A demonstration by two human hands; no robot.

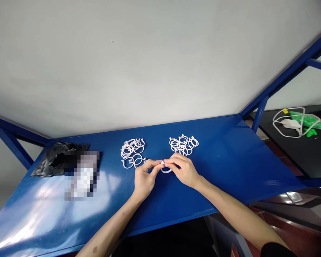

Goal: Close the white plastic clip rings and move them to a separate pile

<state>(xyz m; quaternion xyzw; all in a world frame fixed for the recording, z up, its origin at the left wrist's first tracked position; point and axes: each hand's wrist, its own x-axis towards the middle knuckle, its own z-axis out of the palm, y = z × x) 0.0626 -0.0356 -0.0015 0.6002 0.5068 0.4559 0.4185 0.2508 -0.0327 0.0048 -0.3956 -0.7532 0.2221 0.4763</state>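
Note:
Over the blue table [149, 214], my left hand [146, 178] and my right hand [184, 170] meet with fingertips pinched on one white shower curtain ring [166, 171]. Its small end pieces sit between the fingers, and its loop hangs below my right fingers, partly covered. Behind my left hand lies a heap of similar white rings [128, 150], several with gaps between their ends. A second group of white rings [186, 144] spreads just beyond my right hand; most of these look closed.
A black plastic bag [56, 157] lies at the left, with a pixel-blurred object [82, 175] beside it. Blue metal frame bars [259, 114] rise at both sides, before a pale wall [149, 71]. On a dark table [291, 157] at right are a white wire frame and green plastic.

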